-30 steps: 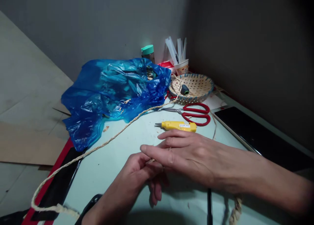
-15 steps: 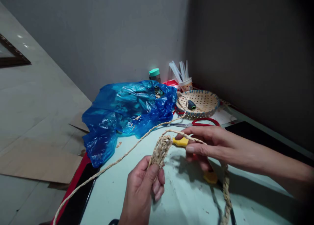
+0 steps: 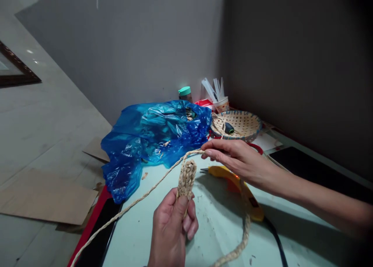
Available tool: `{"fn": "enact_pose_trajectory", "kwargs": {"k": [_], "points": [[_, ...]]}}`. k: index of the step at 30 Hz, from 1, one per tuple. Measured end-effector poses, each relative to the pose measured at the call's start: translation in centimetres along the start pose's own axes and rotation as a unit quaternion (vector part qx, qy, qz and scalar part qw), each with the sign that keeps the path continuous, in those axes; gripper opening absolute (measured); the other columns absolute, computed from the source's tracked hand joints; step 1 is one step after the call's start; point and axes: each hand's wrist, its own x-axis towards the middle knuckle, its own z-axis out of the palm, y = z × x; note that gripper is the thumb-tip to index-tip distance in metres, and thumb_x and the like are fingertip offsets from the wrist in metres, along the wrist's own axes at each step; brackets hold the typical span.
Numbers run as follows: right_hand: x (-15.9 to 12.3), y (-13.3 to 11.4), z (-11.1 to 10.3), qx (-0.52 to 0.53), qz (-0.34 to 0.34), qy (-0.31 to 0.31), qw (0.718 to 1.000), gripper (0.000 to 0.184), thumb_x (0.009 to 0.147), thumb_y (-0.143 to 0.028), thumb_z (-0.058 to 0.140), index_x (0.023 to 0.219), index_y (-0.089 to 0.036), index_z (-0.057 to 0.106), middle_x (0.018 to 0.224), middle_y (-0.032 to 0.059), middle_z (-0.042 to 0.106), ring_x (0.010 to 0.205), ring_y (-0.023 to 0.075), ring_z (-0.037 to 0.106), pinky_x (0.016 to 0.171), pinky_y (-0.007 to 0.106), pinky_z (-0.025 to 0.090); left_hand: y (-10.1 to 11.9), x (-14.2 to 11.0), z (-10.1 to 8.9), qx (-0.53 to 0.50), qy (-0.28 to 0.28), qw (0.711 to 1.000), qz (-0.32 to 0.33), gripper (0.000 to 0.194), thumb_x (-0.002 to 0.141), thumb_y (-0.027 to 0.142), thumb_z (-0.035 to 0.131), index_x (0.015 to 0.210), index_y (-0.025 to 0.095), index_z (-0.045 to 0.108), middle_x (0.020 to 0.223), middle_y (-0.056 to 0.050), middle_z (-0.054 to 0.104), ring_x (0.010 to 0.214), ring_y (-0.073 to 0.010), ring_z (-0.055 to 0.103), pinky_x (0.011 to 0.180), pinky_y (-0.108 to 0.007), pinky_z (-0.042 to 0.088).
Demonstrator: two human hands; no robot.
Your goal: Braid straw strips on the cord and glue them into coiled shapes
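My left hand [image 3: 173,226] is closed around the lower end of a small coiled piece of braided straw [image 3: 186,177], held upright above the pale table [image 3: 215,228]. A long braided straw rope [image 3: 136,201] runs from the coil down to the lower left. My right hand [image 3: 236,158] pinches the rope just right of the coil's top, fingers together. Under the right hand lies a yellow glue gun [image 3: 233,181] with a black cord. More braid [image 3: 241,243] hangs in a loop toward the bottom edge.
A crumpled blue plastic bag [image 3: 151,135] lies at the table's left. Behind it stand a green-capped bottle [image 3: 185,93], a paper cup with glue sticks [image 3: 222,100] and a woven tray [image 3: 237,123]. Red scissors handles [image 3: 258,147] show beyond my right hand. A dark tablet [image 3: 309,164] lies at the right.
The camera tilted up. My hands lifted the braid off the table; the left now holds the coil upright. My right hand slid along the rope toward the coil's top.
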Motion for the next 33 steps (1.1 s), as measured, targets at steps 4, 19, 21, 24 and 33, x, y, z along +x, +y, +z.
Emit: {"fn": "enact_pose_trajectory", "kwargs": {"k": [4,19,21,24,33], "points": [[-1.0,0.9,0.8,-0.009,-0.014,0.020,1.000,0.027,0.099,-0.037,0.048,0.112,-0.020,0.066,0.113,0.0062,0.068,0.104,0.0234,0.062,0.089,0.037,0.048,-0.2,0.0,-0.2,0.020,0.020,1.000,0.013,0.035,0.074,0.044,0.079,0.073,0.014,0.060,0.058,0.004,0.053,0.045,-0.0030,0.032,0.041,-0.014,0.028],[-4.7,-0.1,2.6,-0.015,-0.196,0.039,0.980,0.025,0.091,-0.003,0.049,0.099,-0.020,0.066,0.090,0.0035,0.074,0.078,0.0155,0.071,0.068,0.021,0.054,0.0,0.3,0.2,-0.053,-0.002,0.997,-0.062,0.016,0.086,0.030,0.070,0.085,0.014,0.066,0.074,-0.003,0.064,0.057,-0.0072,0.047,0.054,-0.019,0.041],[-4.7,0.0,3.5,-0.015,-0.137,0.001,0.990,0.019,0.094,-0.010,0.050,0.095,-0.019,0.066,0.090,0.0050,0.074,0.076,0.0174,0.070,0.064,0.024,0.052,0.0,0.2,0.2,-0.078,-0.021,0.994,-0.069,0.015,0.089,0.029,0.066,0.086,0.014,0.068,0.076,-0.003,0.064,0.062,-0.0083,0.049,0.059,-0.020,0.043],[-4.5,-0.3,4.0,-0.002,-0.063,-0.046,0.997,0.014,0.097,-0.023,0.054,0.093,-0.020,0.066,0.089,0.0040,0.073,0.077,0.0180,0.068,0.066,0.026,0.049,-0.3,0.3,0.2,-0.107,-0.032,0.990,-0.082,0.015,0.089,0.029,0.065,0.090,0.014,0.071,0.085,-0.004,0.066,0.075,-0.0109,0.056,0.070,-0.020,0.046],[-4.5,-0.9,4.3,0.075,0.037,-0.076,0.994,0.012,0.093,-0.027,0.058,0.102,-0.021,0.064,0.076,-0.0004,0.069,0.068,0.0158,0.063,0.062,0.025,0.045,-0.3,-0.1,-0.1,-0.030,-0.017,0.994,-0.101,0.017,0.081,0.033,0.075,0.091,0.021,0.074,0.076,-0.002,0.067,0.071,-0.0145,0.062,0.060,-0.021,0.048]]}}
